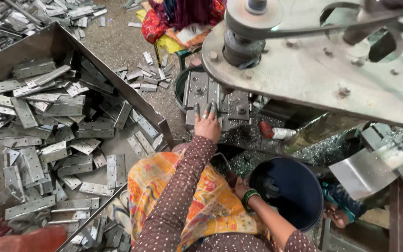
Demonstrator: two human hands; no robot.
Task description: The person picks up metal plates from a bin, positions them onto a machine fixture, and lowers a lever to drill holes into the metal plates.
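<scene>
My left hand (207, 122) reaches forward in a brown dotted sleeve. Its grey-stained fingers lie spread on the steel die block (199, 88) of a press machine, and I see nothing gripped in them. My right hand (240, 186), with green bangles at the wrist, is low by my lap, beside the rim of a dark blue bucket (288, 186). Its fingers are mostly hidden. A yellow and orange patterned cloth (164, 182) covers my lap.
A big metal tray (117, 88) on the left holds several flat steel hinges (66, 140). More hinges (145, 77) lie on the floor. The machine's plate (313, 70) with pulley (253, 18) and belt overhangs at upper right. A small red-capped tube (276, 133) lies among metal shavings.
</scene>
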